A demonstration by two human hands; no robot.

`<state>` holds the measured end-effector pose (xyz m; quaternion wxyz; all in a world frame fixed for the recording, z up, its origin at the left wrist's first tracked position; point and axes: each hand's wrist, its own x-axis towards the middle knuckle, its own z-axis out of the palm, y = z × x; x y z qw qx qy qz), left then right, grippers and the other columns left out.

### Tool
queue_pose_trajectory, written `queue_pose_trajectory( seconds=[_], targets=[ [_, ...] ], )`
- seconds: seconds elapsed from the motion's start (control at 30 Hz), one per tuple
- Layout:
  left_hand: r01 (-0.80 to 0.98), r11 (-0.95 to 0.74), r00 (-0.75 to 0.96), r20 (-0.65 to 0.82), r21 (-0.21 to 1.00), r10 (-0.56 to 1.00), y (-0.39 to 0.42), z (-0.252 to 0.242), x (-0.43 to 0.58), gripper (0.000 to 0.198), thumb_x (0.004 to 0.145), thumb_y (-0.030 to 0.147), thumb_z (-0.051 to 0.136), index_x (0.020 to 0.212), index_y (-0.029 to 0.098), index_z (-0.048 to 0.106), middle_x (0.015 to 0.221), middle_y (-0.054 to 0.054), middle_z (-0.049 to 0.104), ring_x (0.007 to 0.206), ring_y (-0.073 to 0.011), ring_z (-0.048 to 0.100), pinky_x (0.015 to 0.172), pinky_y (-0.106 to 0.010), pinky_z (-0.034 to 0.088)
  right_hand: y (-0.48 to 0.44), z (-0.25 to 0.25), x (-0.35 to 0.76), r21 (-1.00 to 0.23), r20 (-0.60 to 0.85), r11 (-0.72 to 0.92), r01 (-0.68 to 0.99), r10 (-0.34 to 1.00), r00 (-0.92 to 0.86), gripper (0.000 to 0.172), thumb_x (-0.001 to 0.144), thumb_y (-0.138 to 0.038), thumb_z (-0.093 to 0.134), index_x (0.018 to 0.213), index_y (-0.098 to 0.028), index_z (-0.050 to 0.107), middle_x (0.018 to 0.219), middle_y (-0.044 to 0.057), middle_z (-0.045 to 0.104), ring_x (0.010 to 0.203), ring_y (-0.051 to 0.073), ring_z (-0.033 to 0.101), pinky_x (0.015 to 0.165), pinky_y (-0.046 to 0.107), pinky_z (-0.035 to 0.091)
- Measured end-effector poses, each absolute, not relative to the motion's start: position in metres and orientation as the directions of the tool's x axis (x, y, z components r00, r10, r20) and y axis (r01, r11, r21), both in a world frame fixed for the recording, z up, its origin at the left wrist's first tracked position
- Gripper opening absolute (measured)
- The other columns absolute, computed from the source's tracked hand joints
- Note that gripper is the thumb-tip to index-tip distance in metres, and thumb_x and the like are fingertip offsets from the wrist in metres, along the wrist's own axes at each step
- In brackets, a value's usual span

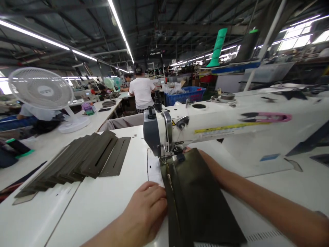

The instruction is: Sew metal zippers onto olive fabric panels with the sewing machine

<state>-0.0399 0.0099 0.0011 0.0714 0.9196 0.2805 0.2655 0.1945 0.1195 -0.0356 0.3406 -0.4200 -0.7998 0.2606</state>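
Olive fabric panel (203,195), long axis running up to the sewing machine presser foot (164,154), left hand (146,212) lying flat against its zipper edge (170,188), right hand (208,164) beyond it, grip unclear.

Long strip lights (120,29) run under a dark metal ceiling (77,20), and bright windows (295,41) sit at the upper right. A white table (102,116) stretches back on the left, with a white fan (41,88) at the upper left and a blue crate (185,96) farther back near the middle.
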Motion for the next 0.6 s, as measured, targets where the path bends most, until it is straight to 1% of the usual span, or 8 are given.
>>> queue_pose_trajectory(
  seconds=[0.07,0.17,0.23,0.3,0.4,0.43,0.5,0.6],
  targets=[
    [0.548,-0.788,0.693,0.375,0.281,0.616,0.014,0.001,-0.039,0.022,0.079,0.011,0.040,0.096,0.013,0.053,0.097,-0.012,0.058,0.093,-0.0218,0.054,0.087,-0.040,0.042,0.125,-0.044,0.197,-0.719,0.309,0.498,0.485,0.854,-0.419,0.025,0.083,-0.037,0.049,0.088,-0.016,0.062,0.084,0.005,0.065,0.078,0.020,0.059,0.075,0.035,0.048],
    [0.672,-0.698,0.614,0.339,0.249,0.713,0.029,-0.005,-0.034,0.028,0.080,0.013,0.039,0.103,0.014,0.054,0.107,-0.012,0.058,0.110,-0.0243,0.046,0.096,-0.045,0.035,0.125,-0.047,0.200,-0.736,0.286,0.486,0.471,0.854,-0.434,0.024,0.079,-0.038,0.051,0.084,-0.017,0.062,0.083,0.006,0.066,0.079,0.022,0.059,0.074,0.034,0.047],
    [0.718,-0.662,0.590,0.317,0.215,0.743,0.036,-0.011,-0.030,0.027,0.079,0.014,0.040,0.099,0.015,0.058,0.105,-0.010,0.060,0.111,-0.0245,0.046,0.100,-0.046,0.031,0.123,-0.043,0.207,-0.741,0.271,0.485,0.466,0.849,-0.453,0.024,0.077,-0.038,0.050,0.083,-0.018,0.061,0.086,0.007,0.066,0.080,0.022,0.059,0.073,0.033,0.047],
    [0.746,-0.642,0.577,0.310,0.176,0.755,0.039,-0.015,-0.027,0.026,0.077,0.014,0.042,0.096,0.015,0.060,0.103,-0.010,0.061,0.110,-0.0248,0.047,0.101,-0.046,0.028,0.120,-0.036,0.216,-0.733,0.274,0.447,0.512,0.884,-0.379,0.027,0.079,-0.040,0.045,0.082,-0.018,0.061,0.086,0.007,0.065,0.079,0.022,0.059,0.072,0.032,0.045],
    [0.774,-0.619,0.561,0.306,0.135,0.769,0.037,-0.015,-0.024,0.023,0.075,0.014,0.043,0.087,0.014,0.062,0.094,-0.011,0.062,0.104,-0.0246,0.050,0.100,-0.045,0.030,0.117,-0.026,0.226,-0.747,0.194,0.258,0.612,0.966,-0.169,0.048,0.086,-0.047,0.026,0.077,-0.018,0.062,0.067,0.006,0.063,0.069,0.021,0.059,0.067,0.032,0.043],
    [0.780,-0.612,0.556,0.305,0.132,0.773,0.036,-0.013,-0.024,0.021,0.074,0.014,0.043,0.084,0.014,0.062,0.091,-0.010,0.062,0.101,-0.0243,0.051,0.098,-0.044,0.032,0.116,-0.024,0.226,-0.741,0.157,0.210,0.638,0.978,-0.140,0.053,0.087,-0.050,0.022,0.074,-0.018,0.062,0.061,0.005,0.061,0.066,0.021,0.059,0.064,0.031,0.042],
    [0.784,-0.607,0.549,0.311,0.130,0.776,0.036,-0.010,-0.023,0.020,0.073,0.013,0.043,0.081,0.014,0.062,0.086,-0.010,0.061,0.097,-0.0236,0.052,0.095,-0.044,0.034,0.114,-0.021,0.223,-0.691,0.119,0.190,0.697,0.981,-0.150,0.048,0.084,-0.052,0.030,0.069,-0.019,0.061,0.058,0.003,0.060,0.063,0.020,0.058,0.060,0.029,0.040],
    [0.779,-0.616,0.554,0.330,0.120,0.765,0.039,-0.009,-0.024,0.020,0.072,0.012,0.044,0.080,0.015,0.062,0.085,-0.009,0.061,0.092,-0.0227,0.053,0.092,-0.043,0.037,0.111,-0.018,0.214,-0.536,0.181,0.233,0.812,0.971,-0.159,0.026,0.077,-0.043,0.050,0.067,-0.020,0.058,0.063,0.001,0.061,0.062,0.018,0.056,0.056,0.026,0.036]
  ],
)
